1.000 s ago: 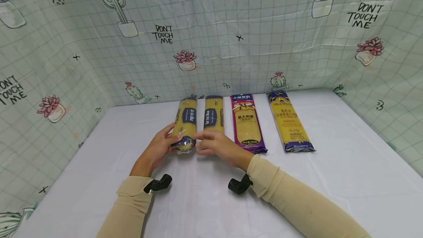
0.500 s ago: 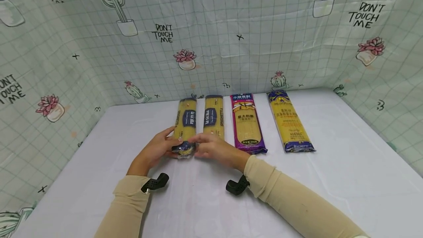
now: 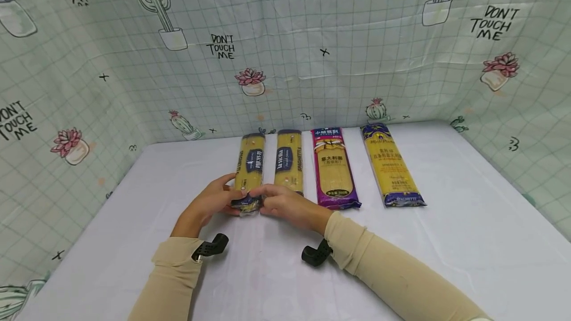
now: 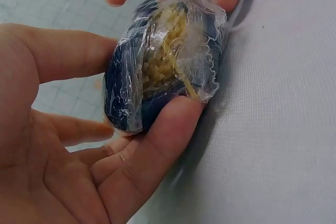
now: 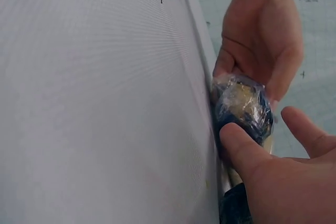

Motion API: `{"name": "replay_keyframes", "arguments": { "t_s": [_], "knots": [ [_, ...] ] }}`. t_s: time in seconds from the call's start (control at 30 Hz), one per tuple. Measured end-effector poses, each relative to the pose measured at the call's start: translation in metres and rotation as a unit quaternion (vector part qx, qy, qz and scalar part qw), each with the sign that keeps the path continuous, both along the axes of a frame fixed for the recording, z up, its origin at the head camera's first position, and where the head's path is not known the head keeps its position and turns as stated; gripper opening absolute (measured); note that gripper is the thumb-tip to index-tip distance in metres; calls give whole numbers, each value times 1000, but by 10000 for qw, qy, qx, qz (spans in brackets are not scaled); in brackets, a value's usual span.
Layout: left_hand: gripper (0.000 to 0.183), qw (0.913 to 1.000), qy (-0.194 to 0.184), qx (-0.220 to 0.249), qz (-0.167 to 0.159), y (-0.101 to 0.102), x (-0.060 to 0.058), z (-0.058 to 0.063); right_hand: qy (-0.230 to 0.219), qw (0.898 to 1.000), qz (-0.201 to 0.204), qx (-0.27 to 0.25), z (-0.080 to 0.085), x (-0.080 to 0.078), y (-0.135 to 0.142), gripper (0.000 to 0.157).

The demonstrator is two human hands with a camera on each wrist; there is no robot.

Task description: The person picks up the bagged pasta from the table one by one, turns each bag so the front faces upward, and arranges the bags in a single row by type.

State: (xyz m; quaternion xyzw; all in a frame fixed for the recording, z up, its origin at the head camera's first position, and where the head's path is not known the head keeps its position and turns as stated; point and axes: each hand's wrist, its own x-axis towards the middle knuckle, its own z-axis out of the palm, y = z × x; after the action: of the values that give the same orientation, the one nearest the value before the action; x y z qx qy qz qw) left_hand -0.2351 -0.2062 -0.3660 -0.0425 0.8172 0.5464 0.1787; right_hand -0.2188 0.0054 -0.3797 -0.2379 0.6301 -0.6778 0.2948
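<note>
My left hand (image 3: 207, 206) grips the near end of the leftmost spaghetti pack (image 3: 251, 165), a clear yellow bag with dark blue ends and label. Its thumb lies along the upper left side. From the other side my right hand (image 3: 292, 206) touches the same end, its fingers fairly straight. The crinkled end of the spaghetti pack (image 4: 163, 59) shows between both hands in the left wrist view. In the right wrist view, a right-hand digit (image 5: 241, 142) presses on the pack while another stands apart. Part of the pack's underside is hidden.
A matching spaghetti pack (image 3: 289, 162) lies just to the right, its near end partly behind my right hand. Farther right are a purple-and-pink pasta pack (image 3: 333, 167) and a yellow-and-blue spaghetti pack (image 3: 392, 165). A patterned cloth wall (image 3: 290, 78) rises behind the white table (image 3: 276, 271).
The leftmost spaghetti pack has shifted slightly toward me and lies flatter. My right hand has moved a little left, onto its near end; the left hand keeps its grip.
</note>
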Motion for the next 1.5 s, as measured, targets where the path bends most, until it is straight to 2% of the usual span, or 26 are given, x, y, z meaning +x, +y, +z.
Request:
{"name": "replay_keyframes", "arguments": {
  "t_s": [0.3, 0.5, 0.7, 0.9, 1.0, 1.17, 1.27, 1.4, 1.5],
  "knots": [
    [63, 9987, 136, -386, 310, 1, -2, -2, 428, 9984, 56, 353, -1, 0, 0, 45],
    [62, 9983, 152, -520, 224, 1, -1, -3, 742, 9935, -195, 836, -2, 3, 1, 39],
    [61, 9979, 152, -618, 102, 1, 1, -4, 1041, 9840, -530, 1342, -2, 6, -2, 39],
    [60, 9962, 254, -838, 12, 1, 2, -3, 1361, 9729, -876, 1650, 8, 10, 0, 39],
    [60, 9949, 360, -946, 19, 0, 1, -3, 1347, 9763, -981, 1383, 13, 10, 3, 34],
    [58, 9947, 425, -933, 46, -3, -1, -5, 762, 9900, -1053, 550, 16, 3, 11, 27],
    [57, 9956, 421, -836, 43, -3, 0, -4, 662, 9902, -1150, 424, 18, -1, 16, 24],
    [57, 9963, 372, -770, 52, -3, 2, -2, 799, 9870, -1329, 426, 20, -5, 24, 22],
    [58, 9954, 349, -887, 45, -3, 2, -1, 835, 9844, -1494, 416, 21, -8, 31, 22]
  ]
}}
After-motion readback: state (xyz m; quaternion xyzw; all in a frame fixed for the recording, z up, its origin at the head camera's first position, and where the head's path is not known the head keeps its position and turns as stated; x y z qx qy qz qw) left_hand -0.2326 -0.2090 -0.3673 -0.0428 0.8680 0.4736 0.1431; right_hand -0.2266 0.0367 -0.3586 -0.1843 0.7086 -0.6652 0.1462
